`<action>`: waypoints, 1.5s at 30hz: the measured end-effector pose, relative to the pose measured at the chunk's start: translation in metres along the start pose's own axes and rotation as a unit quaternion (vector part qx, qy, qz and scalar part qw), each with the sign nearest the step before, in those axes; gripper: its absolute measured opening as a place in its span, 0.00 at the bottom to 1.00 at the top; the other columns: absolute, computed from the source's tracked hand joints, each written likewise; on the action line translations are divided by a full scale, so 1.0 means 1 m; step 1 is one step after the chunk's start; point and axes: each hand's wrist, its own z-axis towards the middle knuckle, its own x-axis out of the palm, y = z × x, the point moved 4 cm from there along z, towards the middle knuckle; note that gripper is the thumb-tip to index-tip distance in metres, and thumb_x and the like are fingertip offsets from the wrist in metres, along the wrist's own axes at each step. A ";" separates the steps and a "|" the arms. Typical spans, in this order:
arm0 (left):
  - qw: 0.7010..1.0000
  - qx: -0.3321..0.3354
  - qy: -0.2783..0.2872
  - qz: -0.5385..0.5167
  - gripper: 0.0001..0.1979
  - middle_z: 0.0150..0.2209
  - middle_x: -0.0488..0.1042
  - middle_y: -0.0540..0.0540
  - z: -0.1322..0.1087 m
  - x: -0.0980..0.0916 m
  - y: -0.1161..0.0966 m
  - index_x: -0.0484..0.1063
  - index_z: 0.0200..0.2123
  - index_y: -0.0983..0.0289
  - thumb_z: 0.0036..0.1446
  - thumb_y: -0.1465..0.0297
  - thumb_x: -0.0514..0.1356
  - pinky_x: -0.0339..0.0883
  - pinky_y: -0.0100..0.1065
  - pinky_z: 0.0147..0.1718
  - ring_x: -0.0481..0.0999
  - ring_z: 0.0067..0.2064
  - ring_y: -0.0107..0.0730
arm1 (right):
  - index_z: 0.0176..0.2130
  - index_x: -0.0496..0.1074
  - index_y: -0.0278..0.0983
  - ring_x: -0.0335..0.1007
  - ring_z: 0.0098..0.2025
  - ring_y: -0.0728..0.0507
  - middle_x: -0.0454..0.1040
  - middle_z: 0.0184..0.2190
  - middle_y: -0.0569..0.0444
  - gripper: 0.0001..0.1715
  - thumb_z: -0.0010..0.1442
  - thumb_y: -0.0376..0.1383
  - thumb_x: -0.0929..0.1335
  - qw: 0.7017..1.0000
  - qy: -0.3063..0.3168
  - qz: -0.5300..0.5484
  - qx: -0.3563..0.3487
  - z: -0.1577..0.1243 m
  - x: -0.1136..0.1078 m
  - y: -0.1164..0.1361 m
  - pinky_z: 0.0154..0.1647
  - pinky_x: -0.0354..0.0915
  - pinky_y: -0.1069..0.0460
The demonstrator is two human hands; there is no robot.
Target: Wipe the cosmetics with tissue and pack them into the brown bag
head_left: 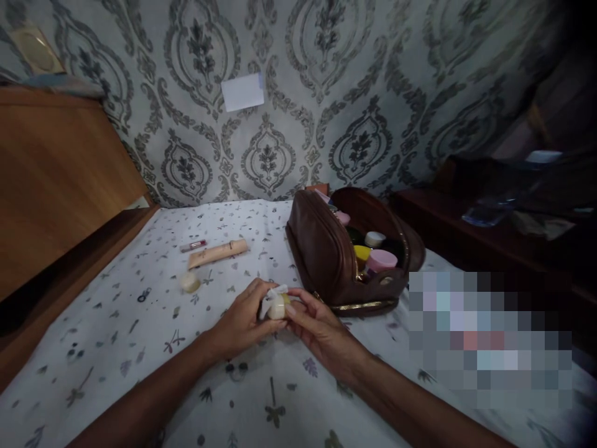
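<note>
Pinching a small pale jar (pixel 278 307) with the fingers of our left hand (pixel 247 317) and right hand (pixel 319 326), we hold it over the patterned sheet (pixel 186 386), an open brown bag (pixel 326 249) at two o'clock, a beige tube (pixel 218 254) at ten.

1. The left hand (pixel 246 316) and right hand (pixel 321 326) hold a small cream jar (pixel 278 307) between their fingers, a crumpled white wrap (pixel 267 303) beside it
2. Left of them on the patterned bedsheet (pixel 153 348) lie a peach squeeze tube (pixel 219 253), a slim lip-gloss tube (pixel 193 246) and a round pot (pixel 189 284)
3. Just beyond the right hand, a brown zip bag (pixel 313 239) stands open, a pink-lidded jar (pixel 383 261) inside
</note>
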 end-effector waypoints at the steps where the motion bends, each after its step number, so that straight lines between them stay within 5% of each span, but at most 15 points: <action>1: 1.000 -0.025 0.002 -0.012 0.14 0.38 0.67 0.51 0.000 0.000 0.002 0.65 0.44 0.62 0.59 0.62 0.63 0.61 0.33 0.38 0.68 0.39 0.34 | 0.46 0.73 0.41 0.71 0.35 0.50 0.76 0.33 0.58 0.30 0.45 0.44 0.80 1.000 -0.004 -0.023 -0.014 0.001 -0.001 0.001 0.39 0.65 0.55; 6: 0.982 -0.126 0.013 -0.143 0.16 0.32 0.67 0.48 -0.001 0.005 0.012 0.65 0.38 0.63 0.54 0.61 0.65 0.59 0.31 0.34 0.66 0.34 0.31 | 0.54 0.71 0.41 0.71 0.35 0.47 0.76 0.34 0.56 0.34 0.50 0.45 0.77 0.977 0.005 -0.182 -0.115 -0.001 -0.002 0.010 0.38 0.66 0.53; 11: 0.946 -0.153 0.028 -0.285 0.19 0.32 0.68 0.49 0.000 0.011 0.014 0.68 0.41 0.66 0.52 0.60 0.67 0.60 0.29 0.33 0.67 0.32 0.28 | 0.51 0.75 0.42 0.73 0.43 0.44 0.77 0.45 0.51 0.24 0.55 0.42 0.73 0.920 -0.011 -0.327 -0.214 -0.010 0.000 0.018 0.45 0.69 0.50; 17: 0.889 -0.193 0.095 -0.403 0.31 0.36 0.70 0.51 -0.003 0.013 0.013 0.67 0.50 0.63 0.47 0.55 0.71 0.58 0.23 0.25 0.69 0.33 0.26 | 0.51 0.76 0.44 0.73 0.36 0.45 0.77 0.39 0.51 0.21 0.58 0.36 0.71 0.829 -0.011 -0.446 -0.337 -0.015 0.001 0.025 0.31 0.70 0.54; 21: 0.880 -0.263 0.059 -0.391 0.33 0.39 0.72 0.54 -0.007 0.019 0.020 0.69 0.50 0.62 0.49 0.45 0.65 0.60 0.22 0.23 0.72 0.34 0.27 | 0.52 0.76 0.46 0.74 0.35 0.45 0.76 0.39 0.51 0.22 0.58 0.33 0.71 0.787 0.018 -0.466 -0.404 -0.019 0.006 0.028 0.28 0.69 0.55; 26: 0.871 -0.272 0.023 -0.409 0.33 0.37 0.73 0.53 -0.007 0.022 0.023 0.70 0.50 0.62 0.47 0.47 0.68 0.58 0.21 0.21 0.70 0.29 0.23 | 0.51 0.75 0.44 0.73 0.37 0.43 0.75 0.39 0.50 0.21 0.57 0.37 0.72 0.825 0.000 -0.459 -0.329 -0.017 0.006 0.026 0.33 0.70 0.52; 31: 0.881 -0.255 0.012 -0.399 0.30 0.46 0.73 0.54 -0.007 0.016 0.025 0.70 0.52 0.59 0.49 0.53 0.70 0.68 0.26 0.32 0.74 0.40 0.32 | 0.51 0.73 0.41 0.72 0.38 0.43 0.76 0.37 0.52 0.25 0.53 0.41 0.74 0.880 -0.036 -0.404 -0.246 -0.013 0.000 0.022 0.38 0.68 0.50; 34: 0.884 -0.248 0.015 -0.396 0.28 0.43 0.74 0.53 -0.006 0.013 0.021 0.69 0.52 0.59 0.51 0.55 0.69 0.70 0.29 0.35 0.74 0.39 0.30 | 0.49 0.73 0.41 0.71 0.36 0.44 0.76 0.35 0.54 0.23 0.54 0.40 0.74 0.885 -0.031 -0.397 -0.242 -0.013 0.000 0.021 0.37 0.67 0.50; 41: 0.891 -0.253 -0.031 -0.374 0.26 0.33 0.70 0.50 -0.001 0.012 0.013 0.68 0.43 0.65 0.50 0.52 0.68 0.67 0.26 0.24 0.69 0.27 0.24 | 0.48 0.73 0.41 0.70 0.37 0.44 0.75 0.41 0.51 0.21 0.53 0.36 0.73 0.885 -0.064 -0.374 -0.270 -0.013 0.000 0.026 0.37 0.68 0.51; 45: 0.964 -0.138 -0.073 -0.215 0.18 0.33 0.70 0.51 -0.002 0.006 0.009 0.68 0.44 0.64 0.61 0.54 0.58 0.70 0.33 0.35 0.71 0.34 0.31 | 0.48 0.73 0.41 0.71 0.37 0.45 0.76 0.39 0.53 0.21 0.53 0.36 0.72 0.904 -0.050 -0.349 -0.243 -0.010 0.000 0.022 0.38 0.67 0.50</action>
